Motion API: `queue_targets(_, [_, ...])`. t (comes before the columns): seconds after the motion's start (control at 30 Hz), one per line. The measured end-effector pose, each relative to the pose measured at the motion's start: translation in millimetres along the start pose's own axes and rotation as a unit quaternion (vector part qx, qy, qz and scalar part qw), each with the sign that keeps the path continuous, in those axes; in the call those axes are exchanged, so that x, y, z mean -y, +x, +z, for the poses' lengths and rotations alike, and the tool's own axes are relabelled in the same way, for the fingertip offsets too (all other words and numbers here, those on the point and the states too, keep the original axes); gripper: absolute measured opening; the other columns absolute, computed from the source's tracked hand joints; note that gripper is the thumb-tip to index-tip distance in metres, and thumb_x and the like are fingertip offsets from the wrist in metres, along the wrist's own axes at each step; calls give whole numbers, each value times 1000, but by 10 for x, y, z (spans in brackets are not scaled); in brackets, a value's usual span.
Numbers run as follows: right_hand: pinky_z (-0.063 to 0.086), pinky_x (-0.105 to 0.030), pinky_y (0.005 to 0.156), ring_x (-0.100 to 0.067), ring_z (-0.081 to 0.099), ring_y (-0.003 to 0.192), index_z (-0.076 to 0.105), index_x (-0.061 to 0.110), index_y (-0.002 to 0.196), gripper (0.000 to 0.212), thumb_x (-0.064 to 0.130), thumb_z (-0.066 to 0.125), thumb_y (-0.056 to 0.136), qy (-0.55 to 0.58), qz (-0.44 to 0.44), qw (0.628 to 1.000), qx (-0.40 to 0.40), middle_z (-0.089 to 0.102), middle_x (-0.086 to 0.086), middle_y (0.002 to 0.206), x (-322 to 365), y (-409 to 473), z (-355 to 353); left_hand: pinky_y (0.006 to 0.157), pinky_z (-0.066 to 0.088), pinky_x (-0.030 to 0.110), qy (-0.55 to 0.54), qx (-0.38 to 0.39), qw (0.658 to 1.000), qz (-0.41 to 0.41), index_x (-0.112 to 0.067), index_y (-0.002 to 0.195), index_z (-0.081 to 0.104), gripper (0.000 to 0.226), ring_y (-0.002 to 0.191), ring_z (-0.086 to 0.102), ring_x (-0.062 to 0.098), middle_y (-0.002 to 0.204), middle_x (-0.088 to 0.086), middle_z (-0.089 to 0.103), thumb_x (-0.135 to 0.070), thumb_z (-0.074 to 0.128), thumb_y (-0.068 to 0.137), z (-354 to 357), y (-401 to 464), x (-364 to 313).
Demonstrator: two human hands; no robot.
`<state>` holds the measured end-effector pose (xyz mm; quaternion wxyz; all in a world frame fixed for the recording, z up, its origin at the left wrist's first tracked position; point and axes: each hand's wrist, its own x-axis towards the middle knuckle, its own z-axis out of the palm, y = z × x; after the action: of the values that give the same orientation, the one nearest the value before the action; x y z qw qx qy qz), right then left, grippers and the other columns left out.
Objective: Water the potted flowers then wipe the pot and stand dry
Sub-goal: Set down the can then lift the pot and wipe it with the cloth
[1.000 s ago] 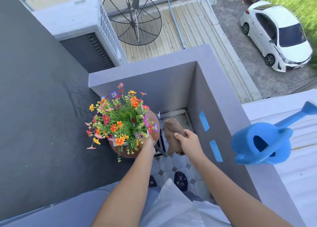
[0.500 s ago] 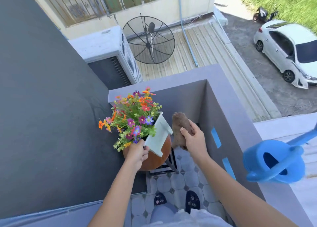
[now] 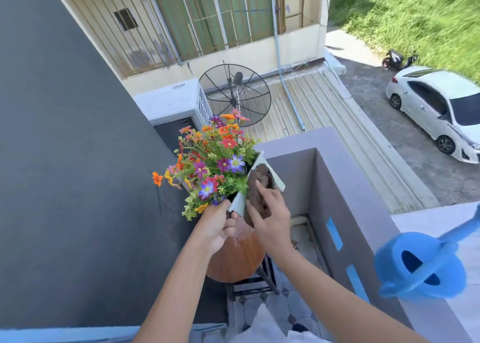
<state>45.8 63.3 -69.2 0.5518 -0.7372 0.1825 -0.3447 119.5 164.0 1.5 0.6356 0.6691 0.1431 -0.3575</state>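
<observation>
Pot lifted off the stand, cloth on its side

At frame centre the flowers tilt to the upper left in the white pot, held up above the round wooden stand; left hand grips its near rim, right hand presses the brown cloth to its wall; the blue watering can sits lower right, well clear of both
</observation>
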Motion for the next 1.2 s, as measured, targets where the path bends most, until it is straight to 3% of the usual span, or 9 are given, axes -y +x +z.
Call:
queue_targets(0.1, [47,-12,74,1,58,95,64,21,132,52,14,67,80,-13,-29,998,52,58,3,107,-82,-217,-75,31,16,18,5,3,1000,11,-9,97,48,15,35,24,7,67,6,39,-14,36,104,-23,-24,-66])
queue_targets(0.2, [46,-9,75,3,58,96,67,20,128,52,7,67,77,-17,-27,998,48,59,0,106,-97,-232,-138,31,16,18,7,14,1000,18,-9,98,46,13,35,24,6,67,6,39,-13,36,104,-17,-73,-68])
queue_targets(0.33, [41,-5,81,7,55,95,68,14,125,47,6,68,79,-4,-16,1000,-18,56,-1,102,92,33,-144,31,20,18,52,19,998,37,-8,89,45,20,33,27,7,66,6,45,-19,37,104,87,-126,-30])
queue_targets(0.53, [47,-17,87,-6,57,90,64,16,132,40,9,65,92,60,105,978,-168,57,-7,107,135,658,-354,32,21,18,97,45,993,57,-13,78,40,22,35,28,7,67,7,47,-11,39,100,217,-260,-17])
queue_targets(0.6, [42,-7,78,-1,55,84,64,16,132,39,12,65,93,44,94,982,-157,57,-9,104,180,689,-332,32,20,18,86,43,994,54,-13,76,38,24,34,27,7,66,7,45,-10,38,100,241,-263,-42])
queue_targets(0.73, [39,-7,84,10,54,96,61,14,134,41,11,63,93,57,54,991,-109,57,-4,106,267,404,-187,32,17,19,59,33,997,44,-14,75,36,26,36,24,7,65,5,44,-12,37,101,262,-239,-92])
queue_targets(0.83, [41,-8,84,1,55,95,59,13,137,48,9,60,90,42,-8,998,-45,54,-6,105,188,140,-155,30,17,18,51,23,997,51,-13,75,37,26,34,24,6,64,5,43,-10,37,101,238,-224,-141])
queue_targets(0.97, [37,-3,81,12,49,98,65,17,131,51,9,56,82,-48,-89,994,41,52,-4,106,-15,-183,-192,30,15,18,17,25,999,35,-9,85,42,18,31,24,6,66,6,41,-12,39,102,165,-238,-276])
queue_targets(1.2, [32,1,86,7,48,97,65,24,128,52,7,56,80,-107,-60,991,48,51,-1,105,-245,-279,-313,28,16,18,-16,28,999,25,-10,82,39,20,31,24,6,69,6,40,-8,37,101,143,-185,-282])
